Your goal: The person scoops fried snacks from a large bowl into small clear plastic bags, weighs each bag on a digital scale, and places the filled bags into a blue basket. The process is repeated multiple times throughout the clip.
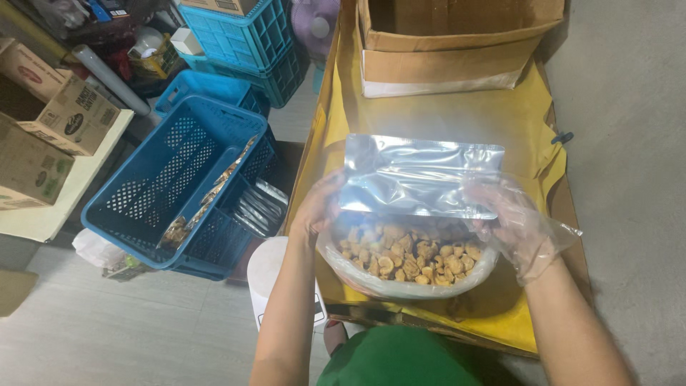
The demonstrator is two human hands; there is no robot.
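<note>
I hold a shiny silver foil pouch [418,175] flat between both hands, above a round bowl [407,287] of golden-brown fried snack pieces [411,254]. My left hand [318,207] is bare and grips the pouch's left edge. My right hand [514,218] wears a loose clear plastic glove and holds the pouch's right edge. The bowl sits on a table covered in yellow paper [464,118], close to my body.
An open cardboard box [457,50] stands at the table's far end. On the floor to the left is a blue plastic crate [168,186] holding filled snack pouches, with more blue crates [246,39] behind and cardboard boxes [50,121] at far left.
</note>
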